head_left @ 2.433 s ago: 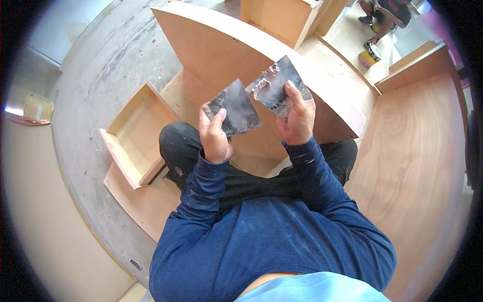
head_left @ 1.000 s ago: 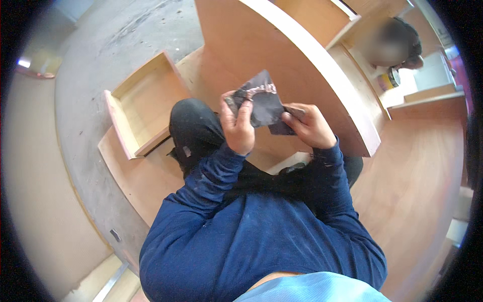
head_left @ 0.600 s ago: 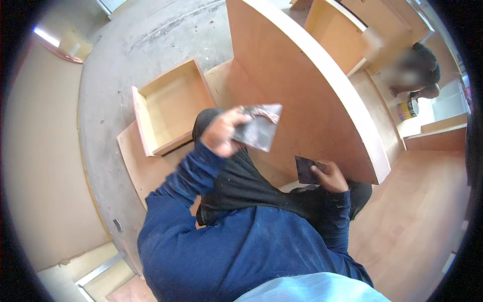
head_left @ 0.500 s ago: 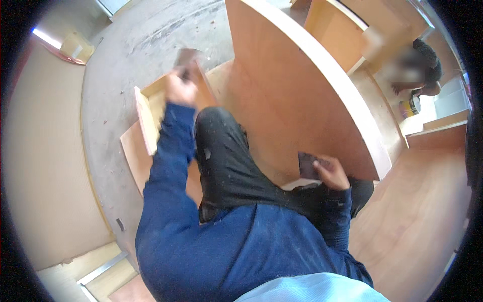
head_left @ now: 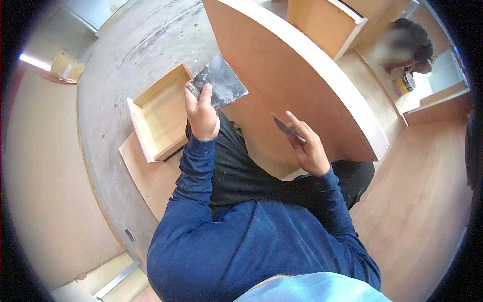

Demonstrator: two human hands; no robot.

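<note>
My left hand point(head_left: 202, 113) grips a flat square metal plate point(head_left: 221, 83) smeared with grey and dark patches, its thumb lying on top. In my right hand point(head_left: 311, 151) is a thin dark scraper point(head_left: 288, 129), seen nearly edge-on and pinched between thumb and fingers. The scraper is apart from the plate. Close beyond both hands stands a large curved wooden panel point(head_left: 297, 95) with a pale edge. A shallow open wooden drawer point(head_left: 132, 117) lies to the left of my left hand.
A flat board point(head_left: 146, 171) lies under the drawer on the grey concrete floor point(head_left: 151, 43). On the far right a person point(head_left: 417, 43) crouches beside a tin point(head_left: 404, 84). A wide wooden sheet point(head_left: 417, 186) covers the right side. Another wooden box point(head_left: 322, 25) stands behind the panel.
My left hand has turned and come back nearer, bringing the plate's face into view. My right hand has risen and moved left with the scraper, now turned edge-on.
</note>
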